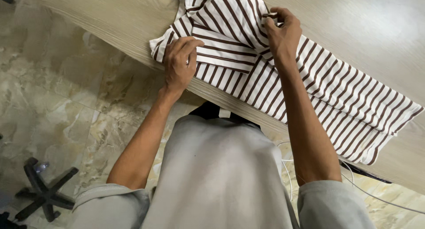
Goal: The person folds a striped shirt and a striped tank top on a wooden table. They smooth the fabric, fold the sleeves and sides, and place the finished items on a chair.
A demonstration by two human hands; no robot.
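A white garment with brown stripes (336,91) lies spread along the near edge of a light wooden table (363,21). My left hand (179,63) presses down on a folded sleeve part at the garment's left end, fingers curled over the fabric edge. My right hand (281,32) pinches a fold of the striped cloth farther in on the table, thumb and fingers closed on it. The rest of the garment stretches flat to the right, its hem near the table edge.
The table edge runs diagonally from upper left to lower right. Below it is a marbled tile floor (57,100). A black chair base (42,191) stands at lower left. White cables (376,196) hang under the table at right.
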